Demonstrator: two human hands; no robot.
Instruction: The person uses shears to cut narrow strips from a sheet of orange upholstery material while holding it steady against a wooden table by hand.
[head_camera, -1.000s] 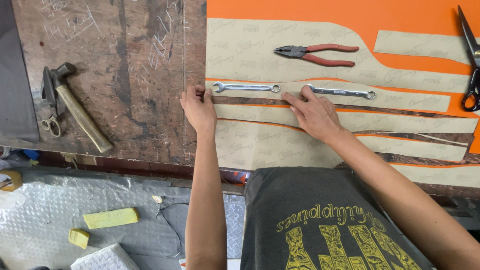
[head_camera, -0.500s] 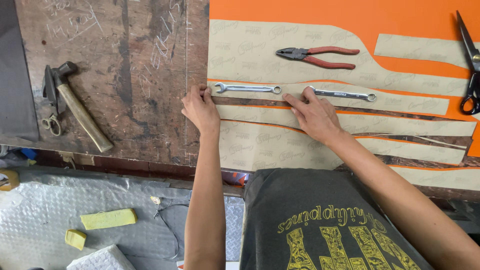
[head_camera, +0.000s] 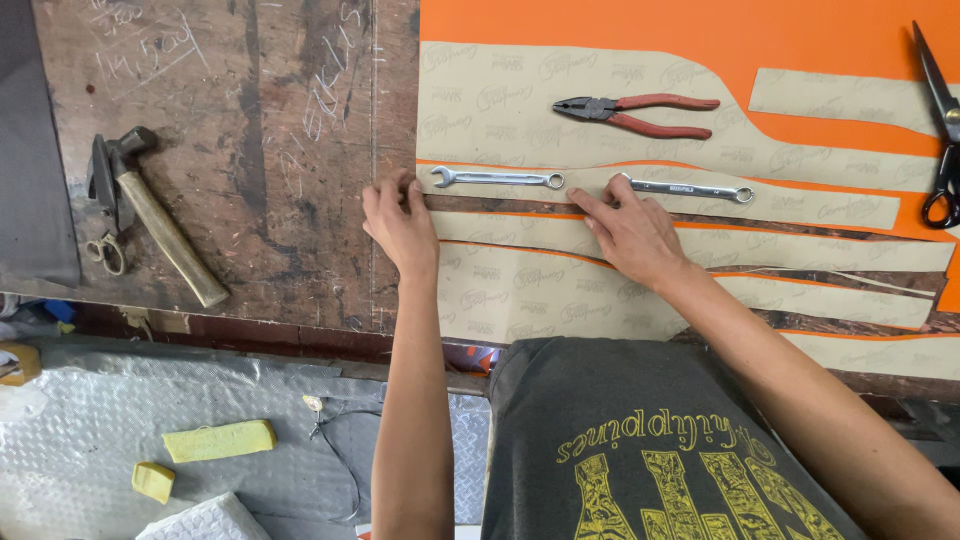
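Note:
Beige paper pattern strips (head_camera: 520, 225) lie over an orange sheet (head_camera: 640, 25) on a worn wooden workbench (head_camera: 250, 160). My left hand (head_camera: 398, 222) presses its fingertips on the left end of a strip, just beside a silver wrench (head_camera: 497, 180). My right hand (head_camera: 632, 232) lies flat on the same strip, fingers spread, below a second silver wrench (head_camera: 688, 188). Both wrenches rest on the strip above as weights. Neither hand grips anything.
Red-handled pliers (head_camera: 630, 110) lie on the upper pattern piece. Black scissors (head_camera: 940, 130) sit at the right edge. A hammer (head_camera: 160, 225) and small scissors (head_camera: 105, 250) lie at the left. Yellow sponges (head_camera: 220, 440) rest on the metal floor plate below.
The view has shifted slightly; both hands stay pressed on the paper strip in nearly the same place, and the tools have not moved.

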